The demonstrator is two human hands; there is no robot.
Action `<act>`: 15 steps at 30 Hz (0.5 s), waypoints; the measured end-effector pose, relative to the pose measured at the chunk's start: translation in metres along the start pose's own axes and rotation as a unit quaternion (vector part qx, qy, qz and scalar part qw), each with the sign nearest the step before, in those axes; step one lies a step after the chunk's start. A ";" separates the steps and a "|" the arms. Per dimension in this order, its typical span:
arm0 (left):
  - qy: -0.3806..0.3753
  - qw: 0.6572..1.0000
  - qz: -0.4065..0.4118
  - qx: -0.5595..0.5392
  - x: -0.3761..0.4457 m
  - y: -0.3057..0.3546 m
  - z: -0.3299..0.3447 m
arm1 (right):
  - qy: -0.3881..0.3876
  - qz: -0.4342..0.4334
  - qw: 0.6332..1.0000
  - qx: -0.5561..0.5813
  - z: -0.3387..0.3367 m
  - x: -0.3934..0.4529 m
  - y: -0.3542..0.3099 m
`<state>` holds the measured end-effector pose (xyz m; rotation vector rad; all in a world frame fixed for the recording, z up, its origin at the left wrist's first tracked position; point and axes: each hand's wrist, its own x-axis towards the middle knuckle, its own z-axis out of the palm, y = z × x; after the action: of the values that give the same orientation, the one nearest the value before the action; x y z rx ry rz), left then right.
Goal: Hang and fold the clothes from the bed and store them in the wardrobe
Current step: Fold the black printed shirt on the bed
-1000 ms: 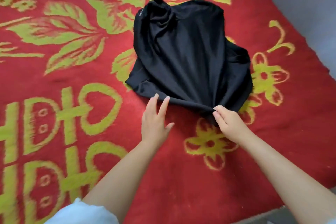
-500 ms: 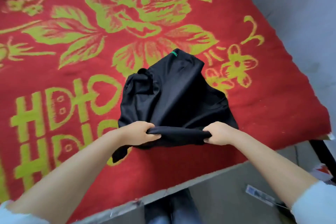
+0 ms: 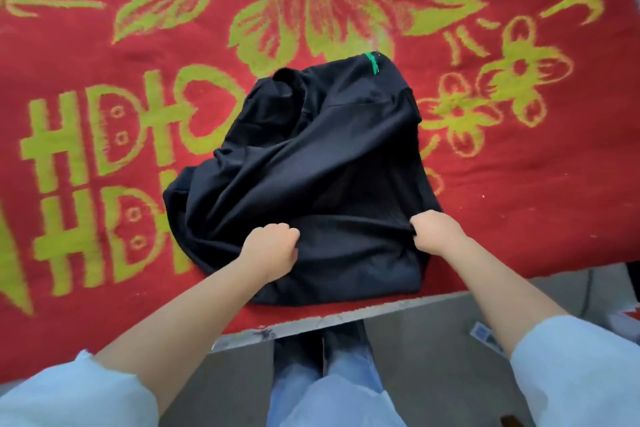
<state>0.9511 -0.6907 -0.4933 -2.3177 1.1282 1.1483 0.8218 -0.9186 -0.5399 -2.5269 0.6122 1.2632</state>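
Since half a second ago you have dragged the black garment (image 3: 311,177) toward you, so its near edge now lies just short of the bed's lower edge in the lower centre of the frame, and your hands have spread wider apart; your left hand (image 3: 272,248) is clenched on a bunch of the cloth at lower centre, your right hand (image 3: 434,230) is clenched on the cloth at its right side; the garment is crumpled, with a green tag (image 3: 373,62) at its far end, on the red and green bed cover (image 3: 104,149). To fold well, I judge you should pull both grips apart and evenly to flatten the wrinkled left half before doubling it over; keep the near hem on the bed, since the bed frame edge (image 3: 311,322) and the floor (image 3: 433,357) sit just below it; open cover lies at upper left and right for spreading.
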 end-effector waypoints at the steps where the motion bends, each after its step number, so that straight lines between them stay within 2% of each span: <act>1: 0.017 0.998 0.021 -0.050 0.003 0.012 0.000 | 0.009 -0.023 0.999 0.043 0.007 -0.005 0.005; 3: 0.047 0.987 0.060 -0.144 0.007 0.035 -0.002 | 0.020 -0.095 0.987 0.127 0.024 -0.028 0.014; 5: 0.071 0.975 0.094 -0.188 0.012 0.053 -0.006 | -0.006 -0.168 0.969 0.184 0.042 -0.059 0.020; 6: 0.081 0.972 0.114 -0.189 0.015 0.062 -0.008 | -0.038 -0.177 0.961 0.208 0.050 -0.069 0.026; 8: 0.101 0.966 0.171 -0.167 0.021 0.078 -0.009 | -0.065 -0.126 0.958 0.251 0.056 -0.079 0.037; 11: 0.091 0.961 0.242 -0.104 0.036 0.112 -0.008 | 0.046 0.000 0.950 0.310 0.037 -0.065 0.056; 13: 0.053 0.967 0.242 -0.050 0.053 0.137 -0.004 | 0.126 0.010 0.951 0.283 0.011 -0.042 0.065; 15: 0.025 0.981 0.192 -0.030 0.068 0.155 0.003 | 0.164 -0.013 0.958 0.236 -0.018 -0.016 0.066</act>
<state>0.8555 -0.8231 -0.5388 -2.2415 1.6332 1.2714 0.7944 -0.9802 -0.5182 -2.3272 0.8311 0.5901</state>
